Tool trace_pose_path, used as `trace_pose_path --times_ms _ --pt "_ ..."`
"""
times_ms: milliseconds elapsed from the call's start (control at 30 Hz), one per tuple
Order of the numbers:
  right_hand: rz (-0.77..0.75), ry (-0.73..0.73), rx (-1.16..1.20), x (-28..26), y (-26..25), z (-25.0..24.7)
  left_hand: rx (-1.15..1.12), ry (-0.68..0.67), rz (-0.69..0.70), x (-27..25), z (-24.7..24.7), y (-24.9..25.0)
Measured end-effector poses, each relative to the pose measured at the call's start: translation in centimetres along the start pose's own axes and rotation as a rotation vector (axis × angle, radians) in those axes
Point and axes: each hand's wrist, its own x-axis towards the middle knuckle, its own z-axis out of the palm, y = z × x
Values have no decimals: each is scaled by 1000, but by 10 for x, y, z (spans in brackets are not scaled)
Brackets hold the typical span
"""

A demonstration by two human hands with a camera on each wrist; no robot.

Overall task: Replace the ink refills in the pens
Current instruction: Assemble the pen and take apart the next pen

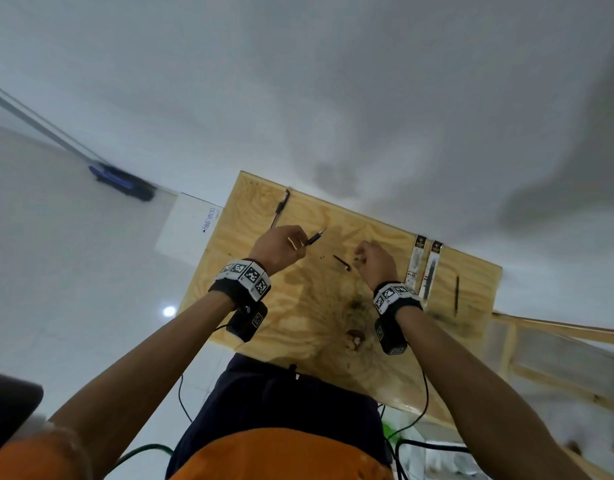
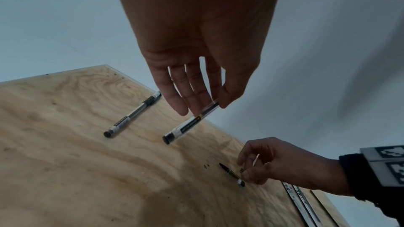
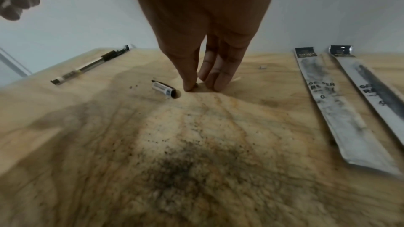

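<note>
A dark scorched-looking stain [image 3: 186, 170] is seen on the near part of the plywood table [image 1: 298, 306]. Beyond it, the right hand [image 1: 374, 263] is lowered to the board, its thumb and fingertips [image 3: 190, 85] pressed together on a tiny dark piece (too small to identify). Just to its left a pen cap [image 3: 165, 90] lies on the wood, its open end turned toward the hand. To the right, two refill packets [image 3: 334, 106] are laid side by side, and a loose dark refill [image 1: 456, 296] lies beyond them near the table's right edge.

Further left and raised above the board, an opened pen [image 2: 190, 123] is held by the left hand [image 1: 276, 245]: the clear barrel is pinched between thumb and fingers [image 2: 196, 92], the remaining fingers nearly straight, and in the head view the tip points toward the right hand. At the far left corner a second pen [image 2: 131, 115], whole, is left lying flat on the table.
</note>
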Motion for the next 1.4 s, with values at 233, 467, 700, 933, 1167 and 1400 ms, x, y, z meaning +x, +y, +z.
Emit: trace_pose_path --times_ms 233,467,700,933,1167,1400 --pt "27 -27 -9 6 5 0 0 -22 -26 1 8 4" --pt "76 -47 125 2 12 -10 27 -46 -6 6 13 16" --pt "59 113 475 -4 4 -54 67 -78 37 12 18 36" --pt "19 175 571 -23 -12 -96 113 -109 107 19 23 53" --pt "-10 219 526 -45 -16 -111 127 -133 164 20 24 66" --pt "15 198 491 -52 -20 -111 110 -154 208 15 25 74"
